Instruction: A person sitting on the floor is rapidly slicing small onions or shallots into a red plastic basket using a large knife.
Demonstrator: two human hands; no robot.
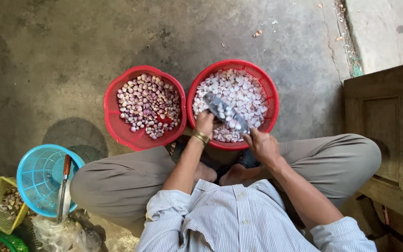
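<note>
While the person sits cross-legged on the concrete floor [47, 56], the head view shows both hands at work over the right-hand red basket [270, 95], which is heaped with pale peeled cloves [239, 91]. The right hand [263, 147] is closed around the handle of a broad cleaver [225, 113], whose flat blade lies level over the basket with a few cloves riding on it. The left hand [204, 123], a gold bracelet at its wrist, is curled at the blade's near edge; whether it pinches a clove or steadies the blade I cannot tell. Just beside it stands a second red basket [117, 130] of purplish unpeeled cloves [149, 105].

By my judgement, peeled cloves are being scooped on the blade; the next move calls for a level blade so that none roll off.
</note>
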